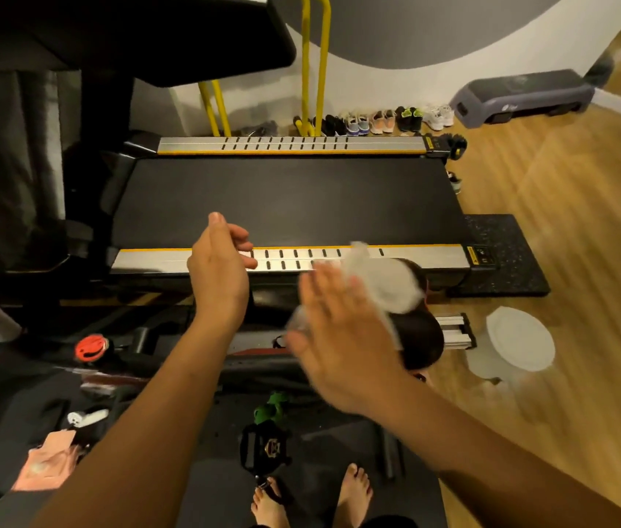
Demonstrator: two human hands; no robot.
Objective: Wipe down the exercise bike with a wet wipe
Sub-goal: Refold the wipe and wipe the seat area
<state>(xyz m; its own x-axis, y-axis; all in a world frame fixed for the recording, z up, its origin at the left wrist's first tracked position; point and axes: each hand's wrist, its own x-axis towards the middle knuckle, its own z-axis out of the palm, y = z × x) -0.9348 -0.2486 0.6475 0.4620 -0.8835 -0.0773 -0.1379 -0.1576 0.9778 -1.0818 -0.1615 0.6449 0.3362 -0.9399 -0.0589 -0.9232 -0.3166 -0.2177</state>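
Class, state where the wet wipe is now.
Head view, right of centre: the wet wipe is at the fingertips of the right hand, above the dark saddle.

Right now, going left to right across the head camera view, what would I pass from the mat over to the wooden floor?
From the left: pink cloth → red knob → left hand → right hand → white-lidded container.
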